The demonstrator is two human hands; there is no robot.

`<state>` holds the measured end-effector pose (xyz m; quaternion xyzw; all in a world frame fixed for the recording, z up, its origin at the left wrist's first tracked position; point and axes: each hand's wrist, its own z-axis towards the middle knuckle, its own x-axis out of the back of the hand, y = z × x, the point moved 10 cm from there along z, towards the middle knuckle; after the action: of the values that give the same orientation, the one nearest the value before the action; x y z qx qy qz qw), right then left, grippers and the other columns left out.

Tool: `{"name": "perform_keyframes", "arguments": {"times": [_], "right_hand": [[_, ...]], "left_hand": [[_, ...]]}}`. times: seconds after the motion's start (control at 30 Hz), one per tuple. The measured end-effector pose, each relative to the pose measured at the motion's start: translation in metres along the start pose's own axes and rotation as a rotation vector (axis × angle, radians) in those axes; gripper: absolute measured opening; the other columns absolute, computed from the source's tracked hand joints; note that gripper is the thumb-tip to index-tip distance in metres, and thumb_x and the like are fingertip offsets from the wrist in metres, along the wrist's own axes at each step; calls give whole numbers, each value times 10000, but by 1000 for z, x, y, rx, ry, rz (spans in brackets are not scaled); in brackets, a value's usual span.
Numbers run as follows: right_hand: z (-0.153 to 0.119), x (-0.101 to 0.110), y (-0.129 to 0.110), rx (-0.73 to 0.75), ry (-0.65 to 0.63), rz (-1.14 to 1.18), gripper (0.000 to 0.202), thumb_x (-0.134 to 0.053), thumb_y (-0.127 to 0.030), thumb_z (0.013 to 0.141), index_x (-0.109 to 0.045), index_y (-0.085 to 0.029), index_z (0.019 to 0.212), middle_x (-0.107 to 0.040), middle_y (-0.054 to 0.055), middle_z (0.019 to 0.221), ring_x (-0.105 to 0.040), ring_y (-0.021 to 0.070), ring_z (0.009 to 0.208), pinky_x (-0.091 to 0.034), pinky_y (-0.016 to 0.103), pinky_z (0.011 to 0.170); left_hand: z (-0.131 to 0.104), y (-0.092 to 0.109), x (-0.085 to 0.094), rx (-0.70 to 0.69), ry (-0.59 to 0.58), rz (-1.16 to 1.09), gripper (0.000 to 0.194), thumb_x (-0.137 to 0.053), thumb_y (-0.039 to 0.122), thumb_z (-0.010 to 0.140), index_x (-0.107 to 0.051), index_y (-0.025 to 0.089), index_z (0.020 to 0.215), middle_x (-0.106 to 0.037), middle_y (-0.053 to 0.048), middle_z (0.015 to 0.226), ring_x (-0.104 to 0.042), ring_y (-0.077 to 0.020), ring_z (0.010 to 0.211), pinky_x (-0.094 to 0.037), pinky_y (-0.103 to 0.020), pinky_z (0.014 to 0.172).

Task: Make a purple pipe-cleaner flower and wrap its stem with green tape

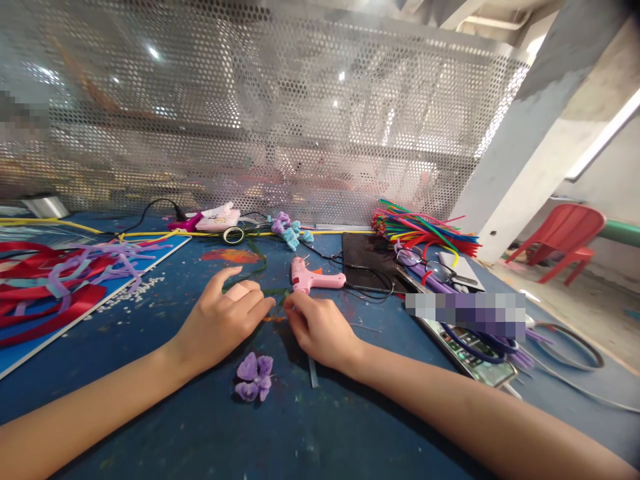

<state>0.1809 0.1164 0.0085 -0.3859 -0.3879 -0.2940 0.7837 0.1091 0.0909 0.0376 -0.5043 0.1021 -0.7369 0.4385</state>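
Observation:
My left hand (227, 317) is closed, thumb and index finger pressed together and one outer finger lifted; what they pinch is hidden. Just right of it, my right hand (323, 327) pinches a dark green tape (274, 292), which runs behind my left hand. The tape trails back towards a small tape roll (233, 235). On the table nearer me lies a purple fuzzy flower (255, 378). A pink hot glue gun (320, 280) rests just beyond my right hand. From under that hand sticks out a pale, narrow strip (313, 373).
Red and lilac strips (75, 273) cover a blue board (170, 250) at left. Purple and blue fuzzy flowers (290, 230) sit behind. Coloured pipe cleaners (425, 227), a black mat (360, 260), glasses (440, 272), and a phone (465, 350) are at right. A perforated metal screen (280, 120) stands behind.

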Motion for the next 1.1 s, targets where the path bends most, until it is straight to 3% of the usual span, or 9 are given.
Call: {"name": "perform_keyframes", "arguments": {"times": [0.13, 0.27, 0.37, 0.47, 0.53, 0.6, 0.73, 0.87, 1.1], "right_hand": [[-2, -1, -3, 3, -14, -20, 158, -428, -143, 881, -532, -158, 1000, -669, 52, 776, -609, 179, 653, -377, 247, 561], [-5, 44, -1, 81, 123, -168, 229, -525, -280, 866, -522, -142, 1048, -632, 124, 1008, -564, 248, 959, -423, 345, 808], [-15, 100, 51, -119, 202, -323, 204, -539, -270, 835, -549, -152, 1001, -626, 105, 980, -560, 247, 931, -425, 342, 793], [-40, 140, 127, -450, 108, -528, 228, -527, -275, 825, -552, -131, 1000, -643, 105, 906, -592, 250, 865, -419, 330, 738], [-63, 141, 171, -623, -120, -672, 285, -484, -361, 863, -575, -119, 981, -639, 148, 964, -598, 273, 908, -413, 334, 741], [-78, 135, 191, -660, -223, -692, 325, -499, -383, 866, -598, -90, 965, -651, 180, 964, -614, 291, 910, -413, 337, 744], [-85, 124, 202, -670, -292, -725, 300, -471, -250, 891, -581, -25, 1055, -638, 244, 1046, -608, 310, 996, -397, 349, 808], [-86, 124, 209, -682, -368, -708, 237, -435, -151, 875, -650, -66, 924, -671, 210, 976, -639, 277, 930, -413, 321, 750], [-100, 173, 208, -688, -334, -699, 267, -442, -152, 838, -629, -123, 650, -634, 112, 685, -599, 179, 639, -366, 255, 563]], "left_hand": [[-4, -3, 3, 9, 96, -84, 251, -417, 113, 928, -649, 177, 858, -677, 0, 727, -625, -183, 775, -389, -463, 909], [-9, -11, -7, 58, 45, -195, 192, -464, 132, 918, -646, 192, 923, -700, -2, 797, -626, -186, 848, -362, -453, 933], [-12, -15, -12, 87, 19, -226, 194, -473, 133, 916, -649, 207, 954, -707, -11, 835, -626, -191, 885, -356, -454, 937], [-13, -16, -16, 99, -18, -248, 207, -464, 126, 919, -651, 205, 964, -712, -18, 867, -624, -189, 903, -349, -442, 950], [-12, -16, -18, 101, -39, -262, 202, -470, 125, 915, -652, 197, 966, -712, -22, 891, -622, -194, 899, -361, -425, 940], [-12, -16, -19, 103, -53, -264, 192, -483, 124, 906, -653, 193, 967, -710, -24, 910, -618, -203, 892, -375, -407, 919], [-11, -17, -22, 111, -81, -245, 182, -499, 130, 899, -653, 201, 965, -706, -21, 907, -617, -211, 882, -373, -393, 900], [-13, -19, -29, 131, -126, -223, 177, -504, 130, 897, -647, 200, 974, -697, -21, 902, -621, -211, 856, -383, -360, 851], [-15, -18, -34, 139, -185, -208, 172, -509, 133, 895, -644, 205, 974, -680, -6, 856, -629, -205, 783, -396, -332, 762]]}}
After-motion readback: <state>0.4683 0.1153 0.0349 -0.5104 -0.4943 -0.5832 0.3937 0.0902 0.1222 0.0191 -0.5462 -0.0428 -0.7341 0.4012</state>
